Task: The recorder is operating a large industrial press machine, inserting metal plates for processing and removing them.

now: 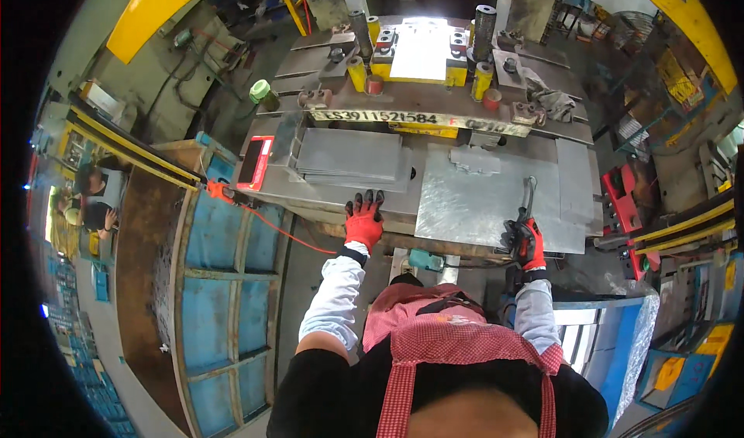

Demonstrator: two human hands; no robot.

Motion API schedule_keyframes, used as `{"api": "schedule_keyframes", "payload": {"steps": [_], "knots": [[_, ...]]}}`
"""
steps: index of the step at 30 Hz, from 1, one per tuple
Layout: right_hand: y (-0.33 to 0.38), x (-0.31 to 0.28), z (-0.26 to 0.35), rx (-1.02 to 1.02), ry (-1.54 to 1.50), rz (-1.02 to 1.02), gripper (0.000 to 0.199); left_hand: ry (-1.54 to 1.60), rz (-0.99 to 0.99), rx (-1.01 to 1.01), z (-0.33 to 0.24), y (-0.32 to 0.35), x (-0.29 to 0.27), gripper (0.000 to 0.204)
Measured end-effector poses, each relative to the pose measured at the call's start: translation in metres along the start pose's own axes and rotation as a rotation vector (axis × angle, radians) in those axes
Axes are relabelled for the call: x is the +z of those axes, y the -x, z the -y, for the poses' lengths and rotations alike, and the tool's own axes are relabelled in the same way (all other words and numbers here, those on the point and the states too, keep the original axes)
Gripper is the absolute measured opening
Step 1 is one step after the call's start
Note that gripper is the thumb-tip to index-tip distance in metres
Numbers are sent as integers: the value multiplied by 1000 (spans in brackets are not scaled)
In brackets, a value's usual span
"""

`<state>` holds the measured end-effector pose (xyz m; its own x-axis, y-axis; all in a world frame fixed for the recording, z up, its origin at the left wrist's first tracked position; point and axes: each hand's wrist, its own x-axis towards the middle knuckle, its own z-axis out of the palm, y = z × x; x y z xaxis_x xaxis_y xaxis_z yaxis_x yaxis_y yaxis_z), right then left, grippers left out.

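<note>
We are standing at the big grey steel press bed (434, 101), yellow die blocks and cylinders sitting well ahead of both hands.

Large bare shiny metal sheet (473, 201) is lying flat on the front shelf, just ahead and inboard of our right hand (527, 240). Its long edge is running left-right across us, near edge overhanging toward the right hand.

Stack of dull grey flat plates (353, 157) is sitting directly ahead of our left hand (364, 219), just beyond the fingertips, long axis also left-right. Left hand is the nearer one to the stack; right hand is the nearer one to the shiny sheet.

Left hand, red-and-black glove, is lying flat with fingers spread on the shelf edge, palm down, gripping nothing, fingertips just short of the stack.

Right hand, same glove, is closing round a slim dark metal hand tool (528, 198) whose shaft is pointing away from us over the sheet's right part. We cannot tell whether the tip is touching the sheet.

Red flat box with dark screen (254, 163) is sitting well left of the left hand. Orange cable (279, 232) is running from below it toward the left forearm. Small teal box (425, 260) is sitting between the two wrists, below the shelf.
</note>
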<state>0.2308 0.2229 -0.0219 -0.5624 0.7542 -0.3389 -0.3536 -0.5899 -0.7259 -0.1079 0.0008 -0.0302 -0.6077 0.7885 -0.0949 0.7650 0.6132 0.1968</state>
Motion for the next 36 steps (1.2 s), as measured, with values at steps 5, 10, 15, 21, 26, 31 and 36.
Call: {"api": "schedule_keyframes", "payload": {"steps": [5,10,15,21,26,31,36], "knots": [[4,11,0,-15,8,-86,37,9,-107,32,4,1,7,45],[2,1,-3,-35,113,-12,32,20,-94,25,7,-1,12,45],[-4,-5,-4,-17,129,-50,28,-12,-119,60,5,-1,13,46],[6,10,3,-16,76,-109,36,-45,-43,24,2,-1,4,56],[6,6,0,-12,41,-74,39,6,-132,84,1,4,3,53],[2,-1,-8,-58,-10,-8,41,-10,-71,87,4,3,1,53],[10,77,31,-199,264,-44,53,72,107,66,15,-3,-14,58]]}}
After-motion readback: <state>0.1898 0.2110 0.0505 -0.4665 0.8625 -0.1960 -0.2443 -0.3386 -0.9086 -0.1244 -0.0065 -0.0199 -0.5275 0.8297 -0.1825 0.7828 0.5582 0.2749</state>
